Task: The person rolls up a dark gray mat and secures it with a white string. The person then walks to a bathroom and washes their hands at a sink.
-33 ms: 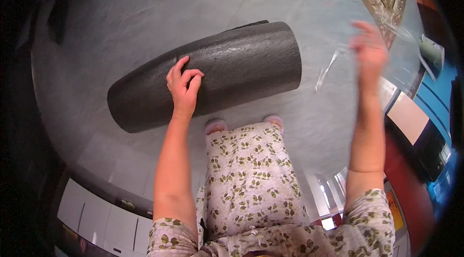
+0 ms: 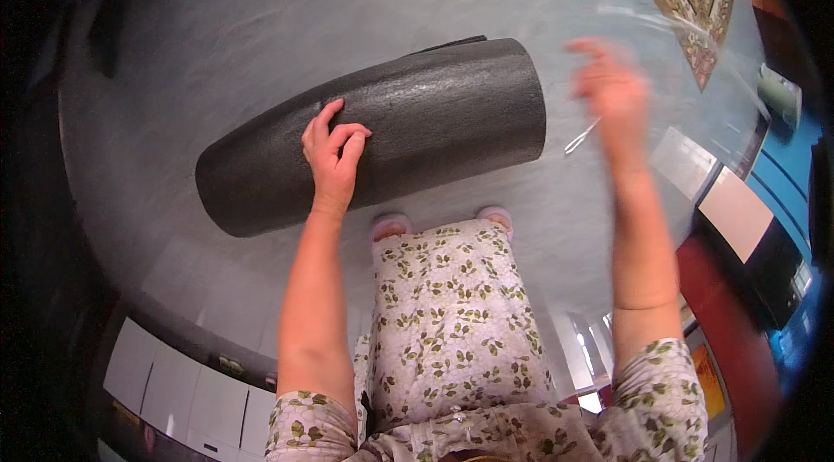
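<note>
A thick dark grey foam mat [image 2: 434, 106], rolled up, lies slanted on the grey floor in front of my feet. My left hand [image 2: 334, 149] rests on top of the roll, left of its middle, fingers bent but apart and holding nothing visible. Off the roll's right end, my right hand [image 2: 612, 89] is raised and smeared by motion. Its index finger points left toward the mat; whether it holds anything is hidden by the blur. A small shiny, whitish looped thing [image 2: 580, 137] shows beside that hand. Faint translucent streaks [image 2: 643, 15] run above it, too blurred to name.
A patterned rug [image 2: 695, 2] reaches in at the upper right. Along the right side are a pale green cylinder [image 2: 779, 97], a blue surface [image 2: 786, 149] and a pinkish panel [image 2: 736, 213]. White cabinets [image 2: 187, 392] stand at the lower left. My pink slippers [image 2: 391, 226] are close to the roll.
My right hand has swung left, closer to the roll's right end, and now covers part of the whitish looped thing. My left hand stays on the mat.
</note>
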Available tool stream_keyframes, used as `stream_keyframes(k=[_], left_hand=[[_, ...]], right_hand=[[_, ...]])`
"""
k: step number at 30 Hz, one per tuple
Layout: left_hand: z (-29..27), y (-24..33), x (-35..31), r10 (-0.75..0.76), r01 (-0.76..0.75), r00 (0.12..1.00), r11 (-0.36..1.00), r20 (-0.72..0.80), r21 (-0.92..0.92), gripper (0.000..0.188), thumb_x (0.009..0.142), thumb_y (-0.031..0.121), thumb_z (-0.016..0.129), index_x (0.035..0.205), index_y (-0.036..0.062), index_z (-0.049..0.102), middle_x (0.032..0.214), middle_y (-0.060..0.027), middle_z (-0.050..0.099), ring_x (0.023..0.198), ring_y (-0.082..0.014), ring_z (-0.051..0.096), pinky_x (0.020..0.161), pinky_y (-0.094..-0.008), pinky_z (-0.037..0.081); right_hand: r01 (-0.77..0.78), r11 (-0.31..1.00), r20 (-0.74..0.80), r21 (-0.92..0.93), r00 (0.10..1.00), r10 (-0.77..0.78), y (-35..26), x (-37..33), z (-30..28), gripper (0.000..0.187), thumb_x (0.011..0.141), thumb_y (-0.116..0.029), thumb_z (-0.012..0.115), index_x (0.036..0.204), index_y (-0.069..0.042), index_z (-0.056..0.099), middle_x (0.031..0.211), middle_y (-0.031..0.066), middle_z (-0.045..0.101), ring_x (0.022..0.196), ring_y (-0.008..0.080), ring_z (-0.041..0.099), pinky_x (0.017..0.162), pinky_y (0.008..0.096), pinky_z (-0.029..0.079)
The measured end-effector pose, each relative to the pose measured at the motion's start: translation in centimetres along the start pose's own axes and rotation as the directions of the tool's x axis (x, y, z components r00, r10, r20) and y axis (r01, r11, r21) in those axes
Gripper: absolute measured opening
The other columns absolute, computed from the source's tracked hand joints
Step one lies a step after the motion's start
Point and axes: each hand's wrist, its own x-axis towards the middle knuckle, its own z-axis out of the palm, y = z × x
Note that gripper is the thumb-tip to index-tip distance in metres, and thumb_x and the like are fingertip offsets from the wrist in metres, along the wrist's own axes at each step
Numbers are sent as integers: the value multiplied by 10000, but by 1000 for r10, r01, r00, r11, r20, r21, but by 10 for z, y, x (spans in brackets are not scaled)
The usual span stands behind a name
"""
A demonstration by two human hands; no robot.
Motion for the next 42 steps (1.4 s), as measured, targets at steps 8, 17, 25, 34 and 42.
stream_keyframes(k=[8, 17, 25, 34, 42], left_hand=[[1, 3, 15, 1, 12, 999, 967, 50, -256, 277, 883, 336, 523, 977, 153, 707, 1290, -60, 492, 1199, -264, 350, 1027, -395, 228], [5, 16, 20, 10, -11, 1000, 996, -5, -94, 215, 884, 238, 516, 826, 84, 655, 1235, -72, 543, 1147, -268, 407, 996, -392, 276], [23, 18, 41, -26, 7, 983, 994, -180, -105, 234, 923, 219, 477, 877, 79, 658, 1068, -47, 636, 1027, -256, 503, 938, -365, 345], [19, -6, 97, 41, -6, 990, 967, -133, 253, 262, 925, 287, 465, 971, 118, 660, 1017, -103, 622, 900, -353, 563, 791, -442, 440], [8, 5, 106, -8, -63, 995, 738, 102, 672, 303, 917, 319, 465, 880, 73, 638, 983, -129, 602, 910, -362, 564, 779, -463, 446]], right_hand=[[-32, 996, 568, -80, 820, 72, -79, -108, 185, 209, 914, -279, 477, 891, -89, 560, 673, 172, 626, 661, 393, 613, 586, 487, 475], [52, 996, 580, -71, 815, -1, -76, -113, 192, 184, 895, -223, 490, 899, -51, 554, 731, 186, 636, 709, 369, 623, 617, 480, 483], [-684, 677, 688, 270, 629, 362, -27, -219, 173, 261, 952, -263, 454, 922, -32, 573, 676, 67, 545, 600, 204, 528, 532, 322, 404], [-910, -294, 937, 293, 212, 277, 43, -245, 223, 179, 945, -262, 506, 1005, -97, 536, 695, -55, 398, 545, 36, 302, 444, 187, 203], [-916, -206, 928, 345, 300, 222, 112, -273, 277, 149, 873, -237, 595, 957, -125, 544, 830, -25, 540, 636, 83, 457, 512, 233, 332]])
